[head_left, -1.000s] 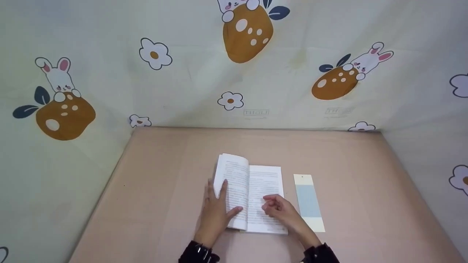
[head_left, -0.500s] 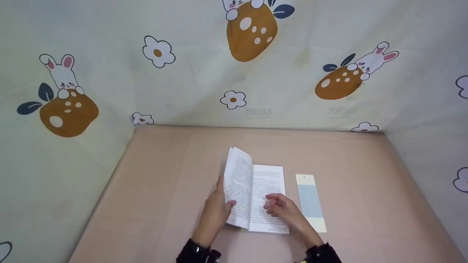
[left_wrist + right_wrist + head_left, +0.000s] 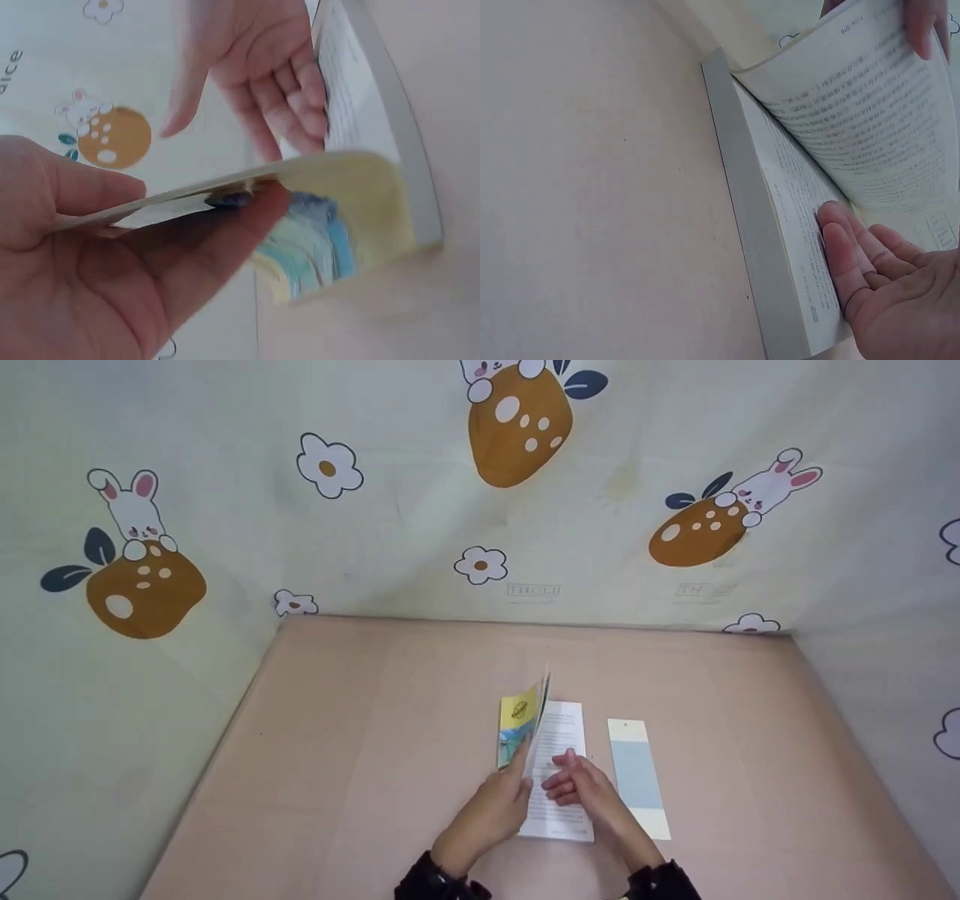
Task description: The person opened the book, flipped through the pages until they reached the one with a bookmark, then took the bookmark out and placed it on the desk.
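Note:
A thick paperback book lies on the table, its printed right-hand page facing up. My left hand pinches the front cover and some pages, with the thumb on the inner side and fingers against the outside. That lifted part stands nearly upright, showing yellow and blue artwork. In the left wrist view the cover bends over the page block. My right hand is at the right-hand page with relaxed, slightly bent fingers and grips nothing. The right wrist view shows its fingertips against the page.
To the right of the book lies a long cream and blue card strip, like a bookmark, with a small hole at its top. The pinkish-beige tabletop is bounded by pale walls printed with rabbits and flowers.
My left hand has moved right, swinging the cover and pages from leaning left to almost upright, so the outer cover shows. My right hand has stayed nearly in place, its fingers slightly spread.

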`<state>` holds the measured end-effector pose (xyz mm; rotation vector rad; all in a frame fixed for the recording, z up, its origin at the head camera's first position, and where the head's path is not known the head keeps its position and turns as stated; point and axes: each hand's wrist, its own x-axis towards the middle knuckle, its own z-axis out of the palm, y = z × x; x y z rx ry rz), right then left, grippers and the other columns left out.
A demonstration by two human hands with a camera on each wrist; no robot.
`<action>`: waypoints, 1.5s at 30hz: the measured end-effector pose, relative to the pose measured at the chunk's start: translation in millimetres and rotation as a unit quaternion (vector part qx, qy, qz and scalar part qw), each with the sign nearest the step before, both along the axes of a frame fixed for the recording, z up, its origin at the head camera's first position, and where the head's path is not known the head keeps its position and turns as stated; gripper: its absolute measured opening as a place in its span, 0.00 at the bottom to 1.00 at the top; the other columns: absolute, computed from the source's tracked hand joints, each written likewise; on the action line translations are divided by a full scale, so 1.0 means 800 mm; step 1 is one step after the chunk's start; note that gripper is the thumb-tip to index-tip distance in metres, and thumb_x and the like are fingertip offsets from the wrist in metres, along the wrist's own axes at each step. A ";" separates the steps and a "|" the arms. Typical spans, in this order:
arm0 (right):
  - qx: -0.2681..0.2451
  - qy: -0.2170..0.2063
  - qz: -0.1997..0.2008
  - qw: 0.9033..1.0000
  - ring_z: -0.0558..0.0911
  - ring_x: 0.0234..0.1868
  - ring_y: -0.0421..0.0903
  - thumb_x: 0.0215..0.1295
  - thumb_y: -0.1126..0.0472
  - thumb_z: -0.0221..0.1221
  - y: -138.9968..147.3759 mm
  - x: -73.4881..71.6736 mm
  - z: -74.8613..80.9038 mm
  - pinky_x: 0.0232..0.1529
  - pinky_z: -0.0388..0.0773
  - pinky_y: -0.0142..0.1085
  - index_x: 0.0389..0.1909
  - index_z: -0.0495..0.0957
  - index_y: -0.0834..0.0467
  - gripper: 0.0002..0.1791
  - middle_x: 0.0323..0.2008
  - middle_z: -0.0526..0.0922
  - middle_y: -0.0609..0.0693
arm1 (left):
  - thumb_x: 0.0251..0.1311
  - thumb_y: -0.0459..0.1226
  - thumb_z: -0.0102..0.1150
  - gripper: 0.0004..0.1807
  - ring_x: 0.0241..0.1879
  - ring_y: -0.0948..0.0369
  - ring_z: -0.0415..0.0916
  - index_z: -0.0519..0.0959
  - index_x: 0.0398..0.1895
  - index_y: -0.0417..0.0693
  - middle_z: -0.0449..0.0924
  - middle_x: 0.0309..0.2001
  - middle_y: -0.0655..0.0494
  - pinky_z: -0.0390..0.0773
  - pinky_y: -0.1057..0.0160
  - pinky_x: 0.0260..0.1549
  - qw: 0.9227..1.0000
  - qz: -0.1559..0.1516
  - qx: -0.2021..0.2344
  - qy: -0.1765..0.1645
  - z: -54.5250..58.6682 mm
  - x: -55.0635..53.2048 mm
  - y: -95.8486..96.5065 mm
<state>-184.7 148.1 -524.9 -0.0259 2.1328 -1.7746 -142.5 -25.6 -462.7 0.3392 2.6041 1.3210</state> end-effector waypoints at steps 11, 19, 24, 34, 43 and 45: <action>0.010 -0.006 -0.017 1.000 0.78 0.36 0.40 0.73 0.41 0.35 0.000 0.003 0.006 0.39 0.76 0.30 0.59 0.62 0.71 0.35 0.35 0.80 0.52 | 0.70 0.42 0.37 0.27 0.56 0.40 0.71 0.57 0.70 0.43 0.67 0.60 0.29 0.74 0.47 0.53 0.986 -0.038 -0.152 0.048 -0.013 0.012 0.047; 0.016 -0.022 -0.062 0.998 0.80 0.49 0.49 0.70 0.48 0.47 0.000 0.005 0.003 0.47 0.74 0.32 0.62 0.63 0.66 0.29 0.51 0.79 0.62 | 0.69 0.43 0.37 0.25 0.55 0.36 0.70 0.63 0.66 0.41 0.69 0.57 0.28 0.77 0.44 0.47 0.972 -0.042 -0.223 0.060 -0.024 0.012 0.066; 0.019 -0.010 -0.064 0.998 0.78 0.53 0.53 0.70 0.56 0.47 0.002 0.010 0.001 0.50 0.73 0.34 0.63 0.61 0.67 0.26 0.56 0.75 0.63 | 0.66 0.47 0.44 0.28 0.54 0.37 0.71 0.67 0.63 0.39 0.70 0.56 0.28 0.77 0.45 0.46 0.961 -0.035 -0.265 0.077 -0.030 0.014 0.074; 0.121 0.045 -0.050 0.990 0.57 0.68 0.66 0.68 0.61 0.47 0.004 0.022 0.003 0.66 0.54 0.59 0.71 0.36 0.69 0.39 0.68 0.53 0.70 | 0.52 0.57 0.59 0.43 0.59 0.36 0.65 0.66 0.63 0.36 0.68 0.58 0.27 0.74 0.45 0.51 0.952 -0.059 -0.295 0.056 -0.034 0.013 0.081; 0.320 0.095 0.018 0.942 0.72 0.56 0.67 0.68 0.61 0.48 0.012 0.029 0.014 0.53 0.73 0.54 0.65 0.51 0.77 0.32 0.57 0.68 0.75 | 0.49 0.60 0.61 0.43 0.57 0.38 0.66 0.69 0.62 0.41 0.71 0.57 0.30 0.79 0.44 0.35 0.920 -0.052 -0.380 0.080 -0.041 0.016 0.096; 0.378 0.107 0.034 0.919 0.82 0.39 0.62 0.69 0.60 0.48 0.011 0.032 0.012 0.36 0.80 0.47 0.66 0.53 0.74 0.31 0.40 0.79 0.71 | 0.47 0.61 0.61 0.43 0.58 0.39 0.65 0.69 0.62 0.43 0.72 0.57 0.33 0.79 0.43 0.36 0.910 -0.052 -0.403 0.076 -0.042 0.017 0.100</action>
